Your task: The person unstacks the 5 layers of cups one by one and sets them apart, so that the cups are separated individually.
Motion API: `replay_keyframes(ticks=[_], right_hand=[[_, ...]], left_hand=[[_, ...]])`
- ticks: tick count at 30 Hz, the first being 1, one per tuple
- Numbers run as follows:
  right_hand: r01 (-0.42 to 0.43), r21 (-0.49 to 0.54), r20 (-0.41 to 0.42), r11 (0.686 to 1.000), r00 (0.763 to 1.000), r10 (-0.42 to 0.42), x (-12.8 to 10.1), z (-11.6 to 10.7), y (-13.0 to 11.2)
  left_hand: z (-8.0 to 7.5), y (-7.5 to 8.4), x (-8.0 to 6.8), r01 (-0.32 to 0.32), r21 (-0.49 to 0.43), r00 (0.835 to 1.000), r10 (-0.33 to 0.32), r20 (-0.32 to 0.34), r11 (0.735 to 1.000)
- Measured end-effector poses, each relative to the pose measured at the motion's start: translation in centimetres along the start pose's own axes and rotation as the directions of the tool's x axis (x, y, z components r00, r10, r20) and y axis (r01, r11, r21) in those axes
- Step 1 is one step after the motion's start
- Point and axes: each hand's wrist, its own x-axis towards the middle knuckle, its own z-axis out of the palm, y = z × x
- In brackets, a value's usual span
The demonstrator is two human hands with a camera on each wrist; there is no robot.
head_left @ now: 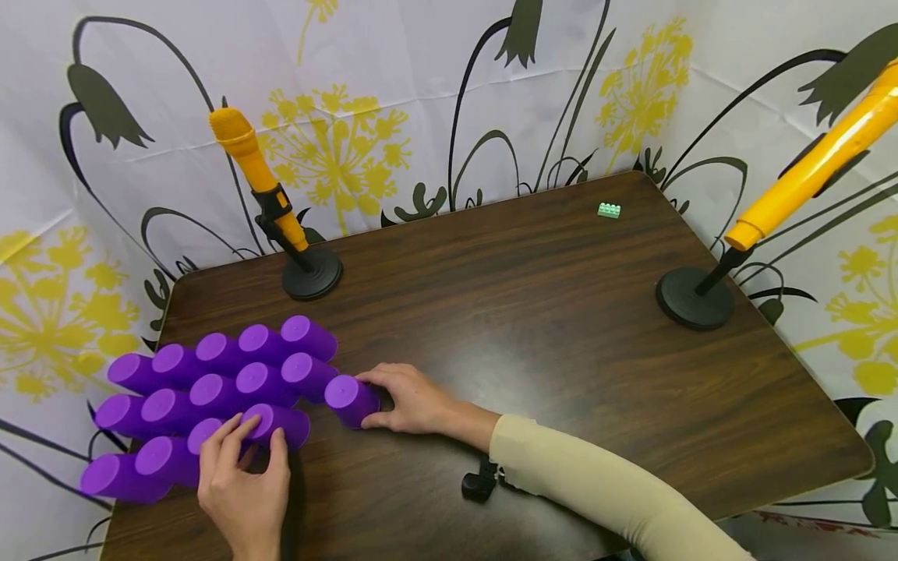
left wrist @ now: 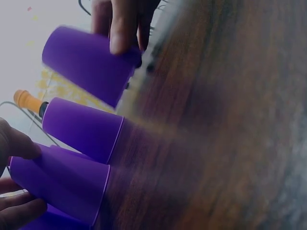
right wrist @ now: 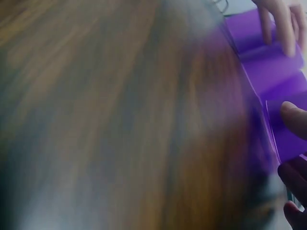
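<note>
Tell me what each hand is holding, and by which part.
The right hand grips an upside-down purple plastic cup by its side wall. The left hand rests fingers on another purple cup at its base end.

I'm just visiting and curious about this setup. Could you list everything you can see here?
purple cups: about fourteen, purple, upside down in rows at the table's near left
table: one, dark brown wood
microphones on stands: two, orange with black round bases, far left and right
toy brick: one, green, far right part of the table
small black object: one, near edge by the sleeve
left hand: fingers on a front-row cup
right hand: holds the end cup
</note>
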Motion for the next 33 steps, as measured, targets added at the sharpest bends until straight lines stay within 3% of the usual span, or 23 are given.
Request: replay_keyframes(ticks=[7,15,27,33], right_hand=[[-0.015,-0.122,0.013,0.992,1.0,0.017,1.4,2.0,-1.4],[-0.038,-0.176,0.008,0.984,0.999,0.041,1.7,2.8,-2.0],[-0.05,-0.165,0.047,0.985,0.997,0.059,1.5,2.7,-2.1],[-0.021,-0.075,0.067,0.997,0.997,0.026,0.5,1.1,-1.3]], left_hand=[[0.0,0.0,-0.1,-0.017,0.003,1.0,0.017,-0.004,1.0],[-0.1,0.2,-0.3,-0.019,-0.013,1.0,0.019,-0.003,1.0],[-0.5,0.3,-0.6,-0.029,0.006,0.999,0.029,-0.015,1.0],[-0.8,0.6,-0.8,-0.041,0.011,0.999,0.042,-0.034,0.999]])
